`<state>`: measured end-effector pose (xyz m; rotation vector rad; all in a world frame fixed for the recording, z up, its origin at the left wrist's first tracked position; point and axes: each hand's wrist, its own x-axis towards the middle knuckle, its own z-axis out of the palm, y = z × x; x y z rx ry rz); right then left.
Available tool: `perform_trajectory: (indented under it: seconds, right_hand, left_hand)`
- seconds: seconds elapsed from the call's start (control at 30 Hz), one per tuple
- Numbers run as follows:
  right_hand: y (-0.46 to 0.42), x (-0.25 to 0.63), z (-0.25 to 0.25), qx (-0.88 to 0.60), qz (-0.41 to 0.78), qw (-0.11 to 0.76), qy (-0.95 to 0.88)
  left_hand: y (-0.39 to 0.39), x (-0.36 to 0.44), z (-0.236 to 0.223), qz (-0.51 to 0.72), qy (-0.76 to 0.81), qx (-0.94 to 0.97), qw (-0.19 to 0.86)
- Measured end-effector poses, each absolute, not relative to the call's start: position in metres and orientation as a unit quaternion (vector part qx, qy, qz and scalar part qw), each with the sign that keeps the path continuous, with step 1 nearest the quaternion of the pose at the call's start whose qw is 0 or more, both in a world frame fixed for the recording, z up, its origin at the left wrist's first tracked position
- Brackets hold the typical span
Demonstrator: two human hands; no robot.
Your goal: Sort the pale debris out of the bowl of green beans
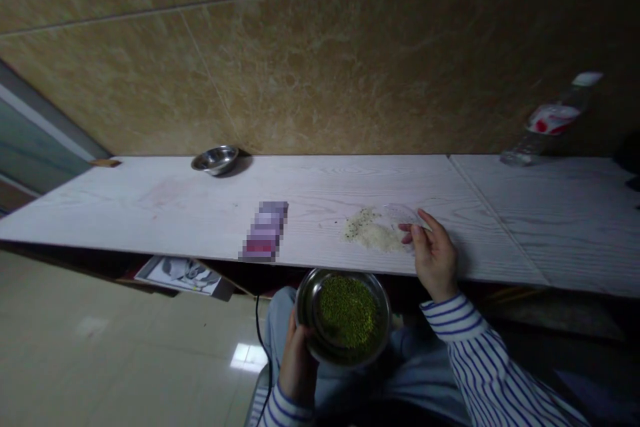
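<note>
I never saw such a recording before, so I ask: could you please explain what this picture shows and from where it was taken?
There is no machine here, only someone working bare-handed. The one picture comes from a camera worn on the head, looking forward and down. The left hand holds a metal bowl of small green grains in front of the white tabletop. The right hand reaches to a pile of pale grains on it; contact is unclear. Also on the surface are a smaller metal bowl, a blurred-out flat object and a plastic bottle.
</note>
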<state>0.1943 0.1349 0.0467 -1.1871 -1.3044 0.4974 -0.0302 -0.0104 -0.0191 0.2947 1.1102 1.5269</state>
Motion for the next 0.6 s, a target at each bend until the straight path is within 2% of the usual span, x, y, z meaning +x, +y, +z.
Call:
perform_trajectory:
  seconds: [0.27,0.37,0.53,0.6]
  right_hand:
    - [0.135,0.194,0.043,-0.535,0.196,0.619,-0.541]
    - [0.136,0.194,0.041,-0.548,0.186,0.631,-0.517]
    - [0.135,0.192,0.046,-0.572,0.165,0.632,-0.496]
    - [0.134,0.192,0.048,-0.579,0.159,0.630,-0.492]
  left_hand:
    - [-0.005,-0.045,-0.036,0.646,0.462,0.179,0.581]
    - [0.005,-0.050,-0.045,0.645,0.478,0.156,0.576]
    - [0.020,-0.058,-0.053,0.571,0.504,0.125,0.635]
    - [0.024,-0.060,-0.052,0.585,0.509,0.121,0.620]
